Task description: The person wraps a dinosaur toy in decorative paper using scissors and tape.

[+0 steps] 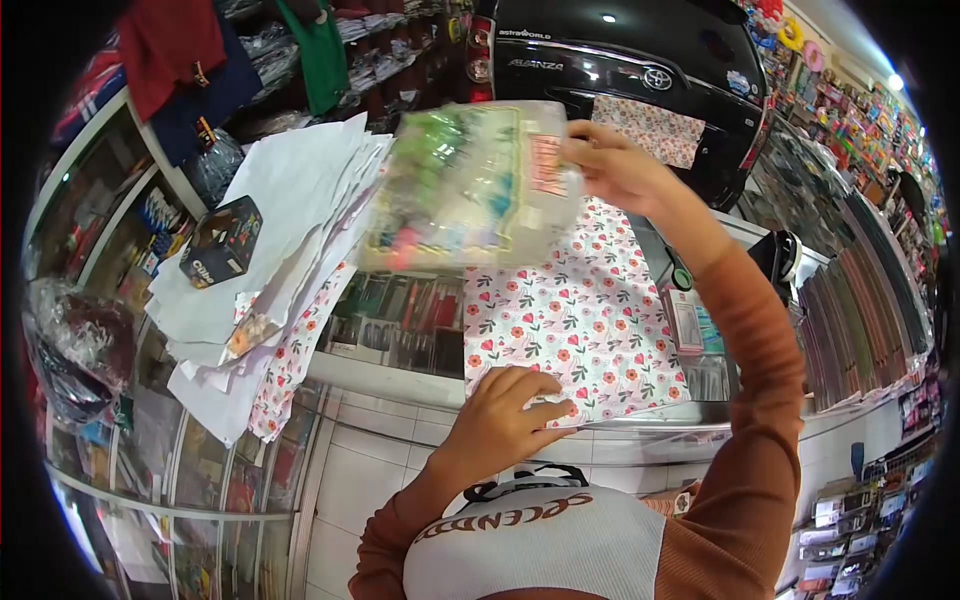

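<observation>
A flat pack in clear plastic (465, 200), with green, yellow and pink print and a red label, is pinched at its right edge by my right hand (615, 165). Motion blurs it, so its contents cannot be told. The pack hangs over the far left part of a sheet of floral wrapping paper (590, 310), covering some of it. White paper with pink and red flowers lies spread on the glass counter. My left hand (505, 415) rests on the sheet's near edge, fingers lying apart.
Left on the counter, a stack of large paper sheets (285, 190) bears a dark cube box (222, 243). Right of the floral sheet are a roll of tape (682, 278) and small boxes (690, 322). A black car (620, 60) stands beyond the counter.
</observation>
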A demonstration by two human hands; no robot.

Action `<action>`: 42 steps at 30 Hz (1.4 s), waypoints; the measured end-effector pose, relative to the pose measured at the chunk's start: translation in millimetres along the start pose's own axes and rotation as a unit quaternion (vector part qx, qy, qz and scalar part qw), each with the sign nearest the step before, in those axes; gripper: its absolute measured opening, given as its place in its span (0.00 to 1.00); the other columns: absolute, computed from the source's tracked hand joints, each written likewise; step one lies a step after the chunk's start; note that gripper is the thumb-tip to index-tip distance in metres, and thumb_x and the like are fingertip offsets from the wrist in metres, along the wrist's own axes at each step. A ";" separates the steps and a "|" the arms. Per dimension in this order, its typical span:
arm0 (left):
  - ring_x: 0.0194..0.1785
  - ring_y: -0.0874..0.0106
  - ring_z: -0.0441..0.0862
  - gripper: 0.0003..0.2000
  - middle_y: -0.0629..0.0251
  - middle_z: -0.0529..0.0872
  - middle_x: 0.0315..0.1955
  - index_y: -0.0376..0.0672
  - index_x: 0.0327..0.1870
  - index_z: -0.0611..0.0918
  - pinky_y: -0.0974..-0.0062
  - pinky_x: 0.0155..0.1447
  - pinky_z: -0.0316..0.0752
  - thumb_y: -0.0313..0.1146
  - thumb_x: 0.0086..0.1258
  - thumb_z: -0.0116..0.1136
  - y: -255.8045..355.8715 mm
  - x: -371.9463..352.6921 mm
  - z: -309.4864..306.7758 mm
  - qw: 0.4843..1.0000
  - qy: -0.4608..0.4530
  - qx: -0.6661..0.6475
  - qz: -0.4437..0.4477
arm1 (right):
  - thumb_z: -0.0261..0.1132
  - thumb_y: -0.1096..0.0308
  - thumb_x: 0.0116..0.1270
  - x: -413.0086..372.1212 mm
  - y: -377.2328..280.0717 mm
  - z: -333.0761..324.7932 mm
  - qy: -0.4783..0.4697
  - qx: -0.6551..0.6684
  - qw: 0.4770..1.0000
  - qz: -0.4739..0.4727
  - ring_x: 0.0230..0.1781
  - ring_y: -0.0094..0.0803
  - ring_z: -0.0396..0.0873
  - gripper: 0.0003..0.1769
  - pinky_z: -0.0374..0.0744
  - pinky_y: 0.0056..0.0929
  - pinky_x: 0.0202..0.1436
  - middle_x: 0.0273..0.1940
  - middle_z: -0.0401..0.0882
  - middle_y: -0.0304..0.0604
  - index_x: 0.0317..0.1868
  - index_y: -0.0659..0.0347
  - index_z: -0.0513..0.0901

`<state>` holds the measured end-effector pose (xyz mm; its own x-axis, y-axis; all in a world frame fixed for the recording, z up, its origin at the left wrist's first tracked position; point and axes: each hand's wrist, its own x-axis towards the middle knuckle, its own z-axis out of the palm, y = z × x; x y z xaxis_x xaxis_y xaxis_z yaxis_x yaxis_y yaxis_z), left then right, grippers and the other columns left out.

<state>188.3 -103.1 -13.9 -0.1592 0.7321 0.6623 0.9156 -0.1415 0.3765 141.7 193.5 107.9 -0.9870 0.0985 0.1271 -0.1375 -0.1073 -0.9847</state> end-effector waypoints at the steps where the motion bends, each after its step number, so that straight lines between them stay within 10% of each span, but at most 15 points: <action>1: 0.48 0.67 0.81 0.13 0.70 0.85 0.43 0.48 0.39 0.89 0.67 0.55 0.74 0.37 0.52 0.75 1.0 0.6 -1.7 1.000 -0.004 0.004 -0.004 | 0.66 0.70 0.71 20.4 7.5 19.1 0.006 0.017 1.000 0.004 0.49 0.29 0.82 0.17 0.84 0.34 0.55 0.47 0.81 0.44 0.56 0.63 0.72; 11: 0.52 0.61 0.85 0.16 0.64 0.86 0.53 0.45 0.51 0.85 0.66 0.57 0.80 0.30 0.60 0.66 -0.9 4.3 -21.8 0.990 -0.115 -0.031 -0.077 | 0.65 0.64 0.73 170.4 112.7 144.2 -0.111 0.074 0.985 0.112 0.45 0.39 0.82 0.21 0.85 0.39 0.53 0.47 0.79 0.52 0.55 0.73 0.72; 14: 0.52 0.58 0.85 0.15 0.60 0.85 0.56 0.43 0.54 0.84 0.65 0.55 0.81 0.29 0.65 0.62 -3.7 8.7 -33.2 0.982 -0.158 -0.046 -0.091 | 0.61 0.52 0.75 83.2 45.3 132.9 -0.053 -0.389 0.916 0.081 0.45 0.40 0.82 0.29 0.83 0.38 0.52 0.47 0.79 0.54 0.60 0.70 0.71; 16: 0.51 0.58 0.86 0.14 0.58 0.85 0.54 0.42 0.53 0.85 0.65 0.55 0.82 0.28 0.67 0.60 -14.3 11.4 -32.4 0.984 -0.157 -0.057 -0.065 | 0.56 0.43 0.75 43.3 46.6 79.9 -0.148 -0.510 0.828 -0.183 0.44 0.39 0.82 0.32 0.80 0.36 0.49 0.46 0.81 0.53 0.65 0.64 0.70; 19: 0.45 0.57 0.87 0.10 0.53 0.87 0.46 0.37 0.49 0.85 0.65 0.50 0.81 0.31 0.74 0.56 -23.1 29.9 -42.4 0.972 -0.184 -0.112 -0.091 | 0.61 0.50 0.74 -63.9 -20.5 65.5 -0.261 -0.520 0.811 0.064 0.52 0.40 0.80 0.29 0.78 0.37 0.53 0.51 0.79 0.51 0.66 0.61 0.70; 21: 0.39 0.57 0.85 0.12 0.52 0.87 0.39 0.35 0.48 0.85 0.67 0.45 0.78 0.34 0.75 0.55 -33.5 41.9 -45.3 0.962 -0.214 -0.139 -0.101 | 0.68 0.59 0.69 -116.4 -14.3 35.5 -0.294 -0.503 0.811 0.051 0.54 0.42 0.80 0.31 0.77 0.38 0.56 0.53 0.80 0.51 0.66 0.64 0.70; 23: 0.37 0.59 0.83 0.12 0.53 0.86 0.36 0.35 0.47 0.85 0.69 0.45 0.77 0.34 0.75 0.55 -43.4 50.9 -47.6 0.955 -0.233 -0.150 -0.107 | 0.69 0.53 0.67 -156.6 -6.2 23.2 -0.241 -0.549 0.800 0.008 0.38 0.42 0.84 0.30 0.78 0.37 0.44 0.44 0.84 0.51 0.60 0.65 0.73; 31: 0.39 0.62 0.81 0.15 0.59 0.85 0.36 0.44 0.51 0.87 0.71 0.46 0.76 0.37 0.66 0.66 -50.9 56.4 -39.9 0.962 -0.205 -0.084 -0.158 | 0.69 0.78 0.63 -194.5 24.5 13.2 -0.017 -0.462 0.885 0.048 0.46 0.43 0.82 0.19 0.78 0.39 0.48 0.45 0.79 0.48 0.54 0.58 0.74; 35: 0.50 0.64 0.79 0.12 0.64 0.84 0.41 0.52 0.49 0.88 0.62 0.62 0.69 0.33 0.64 0.67 -36.8 55.7 -45.9 0.960 -0.235 0.045 -0.145 | 0.68 0.79 0.63 -196.7 24.1 17.8 -0.041 -0.573 0.815 0.076 0.57 0.43 0.78 0.21 0.77 0.34 0.53 0.57 0.75 0.47 0.56 0.55 0.77; 39: 0.63 0.62 0.74 0.11 0.64 0.83 0.47 0.48 0.49 0.87 0.48 0.76 0.53 0.32 0.66 0.63 -18.8 41.2 -31.7 0.952 -0.147 0.268 0.009 | 0.66 0.66 0.68 -212.5 47.9 29.6 -0.021 -0.766 0.639 -0.069 0.71 0.49 0.65 0.23 0.67 0.55 0.69 0.68 0.68 0.52 0.63 0.57 0.75; 42: 0.66 0.58 0.72 0.14 0.56 0.81 0.53 0.37 0.52 0.82 0.43 0.78 0.48 0.34 0.68 0.61 6.1 31.9 -17.7 0.942 -0.177 0.287 -0.003 | 0.62 0.51 0.71 -216.7 64.7 68.3 -0.002 -0.734 0.679 -0.027 0.74 0.51 0.59 0.30 0.58 0.66 0.71 0.72 0.63 0.52 0.67 0.57 0.72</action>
<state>182.3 -92.4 20.9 -0.1245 0.9220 0.3667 0.9801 0.1718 -0.0993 341.0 97.6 24.8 -0.9845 0.0600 0.1650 0.0547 0.9978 -0.0364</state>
